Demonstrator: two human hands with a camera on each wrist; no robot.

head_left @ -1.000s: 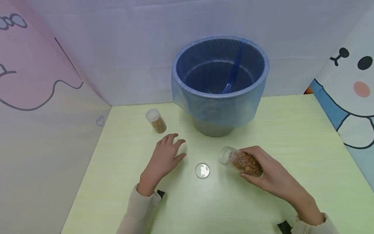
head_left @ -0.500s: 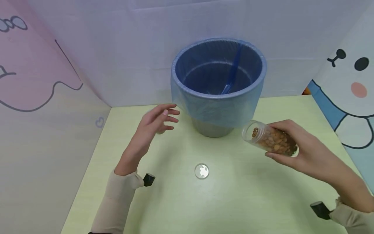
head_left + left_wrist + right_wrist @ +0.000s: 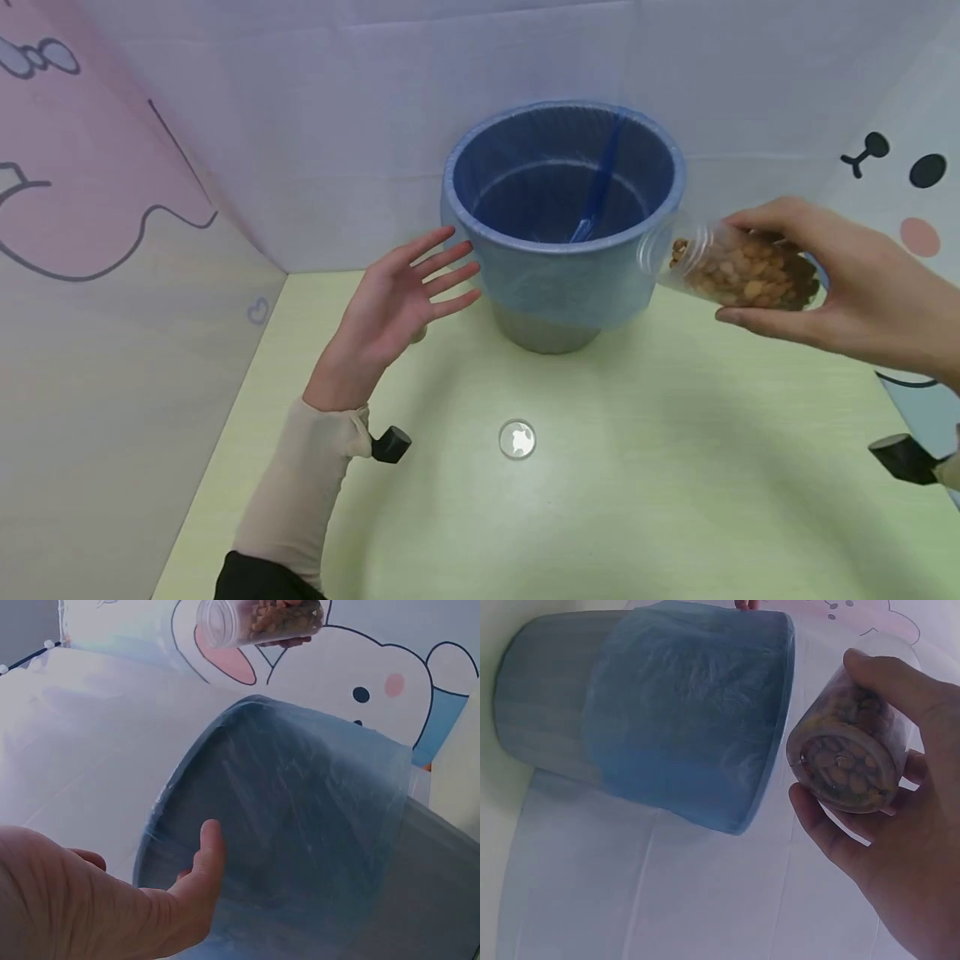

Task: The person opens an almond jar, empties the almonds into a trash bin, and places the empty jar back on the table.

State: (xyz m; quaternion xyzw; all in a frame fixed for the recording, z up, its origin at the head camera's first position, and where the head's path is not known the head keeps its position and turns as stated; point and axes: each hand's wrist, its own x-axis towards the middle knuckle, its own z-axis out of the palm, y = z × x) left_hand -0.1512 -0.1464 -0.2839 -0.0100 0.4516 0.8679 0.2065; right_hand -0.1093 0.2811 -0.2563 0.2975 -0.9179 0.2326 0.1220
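Jar (image 3: 738,268) gripped by right hand (image 3: 847,292) near bin (image 3: 562,249) rim; left hand (image 3: 397,300) spread opposite; bin mouth uncovered between.

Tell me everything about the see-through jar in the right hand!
The jar looks like clear plastic, with a ridged neck, no lid and brown nut-like bits inside. Held up and tipped sideways, it points its mouth toward the blue-lined bin without touching. The right hand grips it near the base.

The jar (image 3: 738,271) looks glossy plastic, the liner (image 3: 558,283) wrinkled plastic film.
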